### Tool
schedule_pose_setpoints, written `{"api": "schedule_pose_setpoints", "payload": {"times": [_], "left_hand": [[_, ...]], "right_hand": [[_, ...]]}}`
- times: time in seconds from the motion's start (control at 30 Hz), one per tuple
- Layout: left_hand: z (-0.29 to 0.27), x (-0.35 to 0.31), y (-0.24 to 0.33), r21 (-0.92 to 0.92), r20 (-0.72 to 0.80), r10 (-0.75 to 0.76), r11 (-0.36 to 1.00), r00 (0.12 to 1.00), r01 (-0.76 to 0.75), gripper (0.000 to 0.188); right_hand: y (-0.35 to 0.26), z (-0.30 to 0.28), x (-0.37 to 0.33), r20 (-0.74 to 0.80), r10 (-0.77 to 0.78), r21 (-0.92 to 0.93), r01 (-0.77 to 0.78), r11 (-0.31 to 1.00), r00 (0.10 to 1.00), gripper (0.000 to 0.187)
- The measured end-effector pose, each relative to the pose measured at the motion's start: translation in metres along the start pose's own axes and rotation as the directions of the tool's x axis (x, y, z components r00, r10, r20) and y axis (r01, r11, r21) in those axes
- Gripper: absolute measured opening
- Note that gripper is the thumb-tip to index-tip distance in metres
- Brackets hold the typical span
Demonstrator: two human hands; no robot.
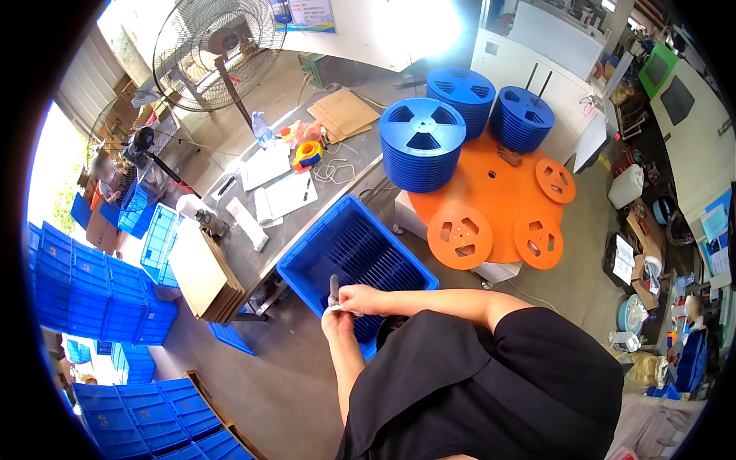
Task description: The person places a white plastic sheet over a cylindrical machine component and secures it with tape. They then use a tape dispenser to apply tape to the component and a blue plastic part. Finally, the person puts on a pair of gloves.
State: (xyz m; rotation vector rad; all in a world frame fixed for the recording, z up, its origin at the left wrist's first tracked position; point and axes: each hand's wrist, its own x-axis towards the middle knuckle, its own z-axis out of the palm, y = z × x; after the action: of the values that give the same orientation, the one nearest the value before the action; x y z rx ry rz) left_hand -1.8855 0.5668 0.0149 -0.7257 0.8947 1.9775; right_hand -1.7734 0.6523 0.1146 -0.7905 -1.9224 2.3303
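Observation:
Over the near side of a blue plastic crate (pixel 310 257), my two hands meet close together. My left hand (pixel 337 325) is closed, with its fingertips at a small whitish piece. My right hand (pixel 360 299) pinches at the same spot from the right. A short dark grey object (pixel 333 287) sticks up between the hands; its kind is too small to tell. Inside the crate, rows of thin blue discs (pixel 383 261) stand on edge at the right. My forearms and black top hide the crate's near corner.
An orange round table (pixel 491 184) at the right carries stacks of blue reels (pixel 423 146) and orange discs (pixel 460 236). Left of the crate stands a grey desk (pixel 230 264) with papers, tape and cardboard. A fan (pixel 222 46) and blue crates (pixel 100 287) lie farther left.

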Motion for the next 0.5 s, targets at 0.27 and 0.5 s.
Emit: {"api": "schedule_pose_setpoints", "payload": {"times": [0.27, 0.5], "left_hand": [[0.007, -0.019, -0.011, 0.297, 0.419, 0.196, 0.893, 0.887, -0.337, 0.04], [-0.048, 0.0, -0.02, 0.33, 0.58, -0.11, 0.938, 0.807, -0.11, 0.047]], "right_hand": [[0.008, 0.011, -0.007, -0.011, -0.115, -0.335, 0.105, 0.936, 0.993, 0.023], [0.002, 0.031, -0.036, 0.209, -0.112, -0.581, 0.216, 0.785, 0.971, 0.019]]}}
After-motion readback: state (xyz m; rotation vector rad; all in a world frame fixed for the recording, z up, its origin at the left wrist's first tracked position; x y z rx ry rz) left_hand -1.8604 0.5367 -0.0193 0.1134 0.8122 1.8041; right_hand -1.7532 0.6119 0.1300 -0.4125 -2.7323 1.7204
